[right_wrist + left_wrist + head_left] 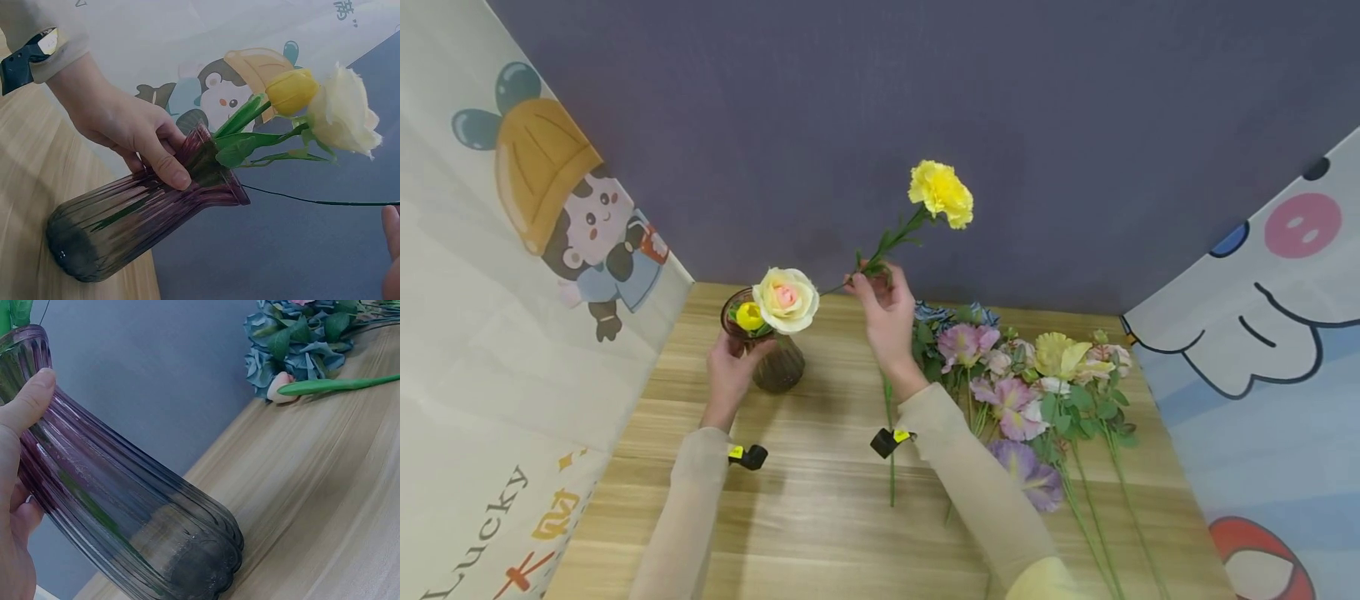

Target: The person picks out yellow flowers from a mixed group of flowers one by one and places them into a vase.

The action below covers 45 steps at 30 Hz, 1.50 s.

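My left hand (730, 371) grips a ribbed, purple-tinted glass vase (780, 368) round its neck, the thumb lying across the glass in the left wrist view. A yellow tulip (292, 91) and a cream rose with a pink centre (786, 298) rise from the vase mouth. To the right, my right hand (889, 321) pinches the stem of a yellow carnation (942, 193) between thumb and fingers, its bloom up and to the right. From those fingertips a thin dark stem (319, 202) runs to the vase rim; only a fingertip edge shows in the right wrist view.
Long-stemmed artificial flowers lie at the right of the wooden table (820, 500): purple irises (1015, 404), a yellow bloom (1060, 357), and blue flowers (294, 350) at the back. A pink tulip (282, 386) lies near the blue ones. Grey-blue panel (775, 150) behind; printed sheets at both sides.
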{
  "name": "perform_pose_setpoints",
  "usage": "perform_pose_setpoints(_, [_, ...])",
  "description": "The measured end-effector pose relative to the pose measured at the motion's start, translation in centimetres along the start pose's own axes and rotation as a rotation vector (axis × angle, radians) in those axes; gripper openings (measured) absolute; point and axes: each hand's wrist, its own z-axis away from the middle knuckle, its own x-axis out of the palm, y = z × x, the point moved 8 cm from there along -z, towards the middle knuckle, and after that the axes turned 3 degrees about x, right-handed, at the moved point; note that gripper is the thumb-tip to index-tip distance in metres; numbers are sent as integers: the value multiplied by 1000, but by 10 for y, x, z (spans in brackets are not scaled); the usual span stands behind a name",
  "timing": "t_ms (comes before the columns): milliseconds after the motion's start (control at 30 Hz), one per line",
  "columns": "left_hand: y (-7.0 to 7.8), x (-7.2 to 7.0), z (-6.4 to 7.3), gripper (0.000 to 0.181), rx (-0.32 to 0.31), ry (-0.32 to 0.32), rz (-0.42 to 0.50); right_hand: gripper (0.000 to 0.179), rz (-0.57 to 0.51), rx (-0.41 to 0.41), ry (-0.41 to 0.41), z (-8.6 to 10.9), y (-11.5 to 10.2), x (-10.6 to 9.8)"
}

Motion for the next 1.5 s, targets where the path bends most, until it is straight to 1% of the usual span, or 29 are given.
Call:
perform_pose_setpoints(67, [-4,-1,-1,54,20,9,22,27,14,-3,-6,0,0,1])
perform_pose_setpoints(233, [-5,-1,0,57,25,-6,21,28,52,-28,-43,-1,-2,6])
perform_pose_setpoints(300, [-5,-1,0,59,17,-10,17,28,83,-35,-64,0,-3,9])
perform_pose_setpoints(333, [-6,-1,0,59,26,-10,23,27,103,-35,-74,0,-3,11])
perform_pose_setpoints(467, [-6,-2,0,58,28,-5,22,25,192,7,-97,1,0,17])
perform_pose_setpoints(533, [-7,-1,1,57,27,-7,16,26,219,35,-106,3,4,19])
perform_pose_setpoints(733, [-7,-1,2,55,13,-5,10,28,251,79,-133,9,16,26])
perform_pose_setpoints(900, [-7,1,1,58,-7,-10,42,28,301,101,-134,13,26,30])
perform_pose_setpoints(967, [-5,1,1,59,-14,-12,48,28,314,116,-137,14,30,32])
perform_pose_setpoints(1100, [14,1,4,58,-3,-19,36,27,316,144,-138,17,37,35])
perform_pose_setpoints(1200, [26,1,6,57,-1,-22,35,25,315,150,-133,18,39,37])
perform_pose_setpoints(1367, [22,1,6,58,-28,-19,49,24,316,153,-133,20,42,39])
perform_pose_setpoints(1500, [24,1,6,58,-19,-25,36,26,362,168,-147,21,45,41])
